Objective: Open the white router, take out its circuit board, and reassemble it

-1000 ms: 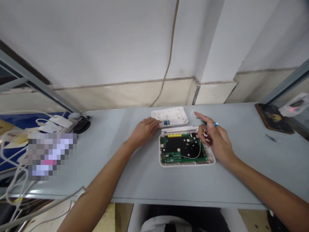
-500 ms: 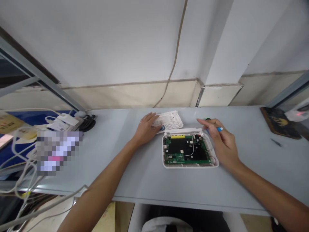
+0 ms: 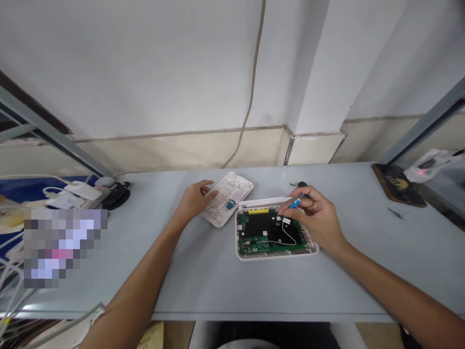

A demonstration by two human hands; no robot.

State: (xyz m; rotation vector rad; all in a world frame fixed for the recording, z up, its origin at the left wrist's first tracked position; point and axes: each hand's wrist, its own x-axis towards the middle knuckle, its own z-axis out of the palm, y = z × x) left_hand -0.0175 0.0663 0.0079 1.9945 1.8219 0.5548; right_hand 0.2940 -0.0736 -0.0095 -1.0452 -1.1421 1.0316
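Observation:
My right hand (image 3: 319, 215) pinches a blue fibre-optic connector (image 3: 295, 203) over the back right part of an opened white router case (image 3: 278, 258). A thin white cable (image 3: 295, 237) with a small label loops across the green circuit board (image 3: 261, 248) and its black plate. My left hand (image 3: 196, 199) is at the left edge of a perforated white plastic cover (image 3: 236, 186), thumb and fingers closed about that edge. On the cover sits a small blue piece (image 3: 230, 204). Behind my right hand, a dark-handled tool (image 3: 302, 184) is partly hidden.
At the left lie white adapters (image 3: 85, 191), tangled cables (image 3: 10, 271) and a pixelated patch. A dark plaque (image 3: 397, 186), a white device with a red light (image 3: 430, 165) and a small pointed tool (image 3: 395, 213) are at the right. The wall closes off the table's back.
The white cover has come left and nearer, turned, with my left hand at its edge. My right hand has moved left over the board with the connector, shifting the cable loop. The view has shifted slightly.

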